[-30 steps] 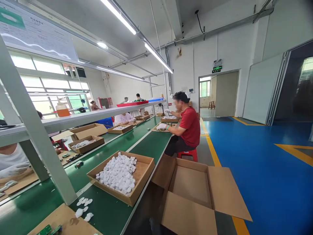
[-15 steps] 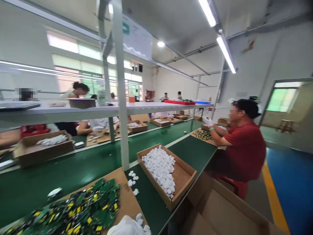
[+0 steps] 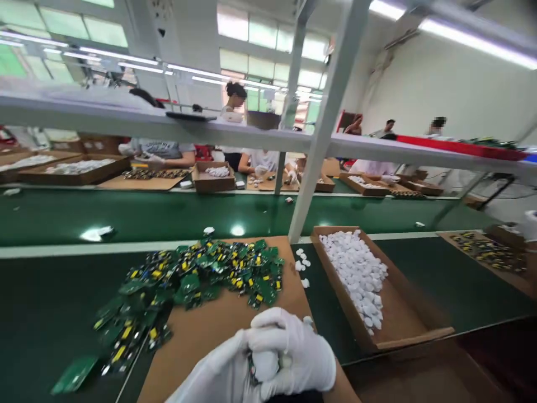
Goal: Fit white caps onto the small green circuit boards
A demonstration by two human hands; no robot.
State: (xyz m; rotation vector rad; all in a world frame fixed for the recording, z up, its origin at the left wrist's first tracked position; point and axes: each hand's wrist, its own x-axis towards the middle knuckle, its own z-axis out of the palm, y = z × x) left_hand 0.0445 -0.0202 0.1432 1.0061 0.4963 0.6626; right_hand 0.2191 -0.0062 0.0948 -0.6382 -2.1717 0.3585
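Observation:
Both gloved hands meet over the near part of the cardboard sheet [image 3: 188, 341]. My left hand [image 3: 220, 369] is closed at the left of a small circuit board [image 3: 252, 372], of which just a dark edge shows. A white round cap [image 3: 265, 366] lies against that board, and my right hand [image 3: 300, 355] curls over it from the right with bent fingers. Whether the cap is fixed to the board I cannot tell. Beyond the hands spreads a heap of green circuit boards [image 3: 210, 268] with yellow parts, running off the sheet to the left.
To the right stands an open cardboard box [image 3: 411, 313] of white caps [image 3: 356, 274], with several loose caps [image 3: 301, 260] beside it. A metal post [image 3: 312, 168] rises behind the sheet to a shelf [image 3: 168, 123]. Across the green belt [image 3: 138, 212], co-workers sit at boxes of white parts.
My view has swung left and down from the room's right side to the heap of boards. Both hands are now in view together; earlier only part of one white glove showed at the bottom edge.

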